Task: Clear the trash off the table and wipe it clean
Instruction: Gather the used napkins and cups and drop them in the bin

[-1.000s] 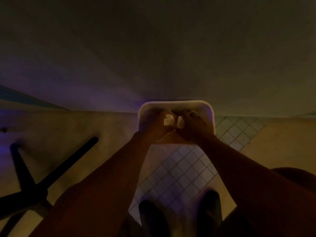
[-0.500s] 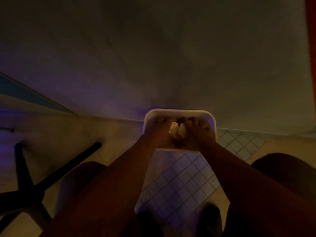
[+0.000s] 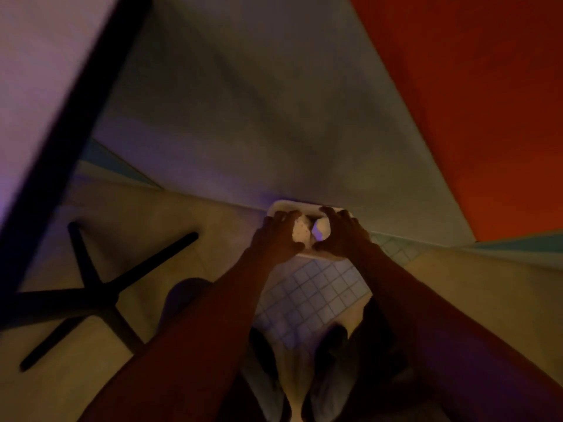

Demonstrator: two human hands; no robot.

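In the dim head view a white bin (image 3: pixel 283 205) stands on the floor against the wall. Both my hands are over its opening. My left hand (image 3: pixel 274 236) grips a crumpled whitish wad of trash (image 3: pixel 301 229), speckled with small spots. My right hand (image 3: pixel 342 233) grips a second pale crumpled wad (image 3: pixel 322 229) right beside the first. The two wads almost touch above the bin. The inside of the bin is hidden by my hands.
A dark table edge (image 3: pixel 70 102) runs diagonally at the upper left, with its black cross-shaped base (image 3: pixel 97 287) on the floor below. A red wall panel (image 3: pixel 475 102) fills the upper right. My shoes (image 3: pixel 329 376) stand on a tiled floor patch (image 3: pixel 310 296).
The view has tilted up and swung, bringing the table edge and red panel into sight. My hands have risen slightly over the bin, still gripping both wads.
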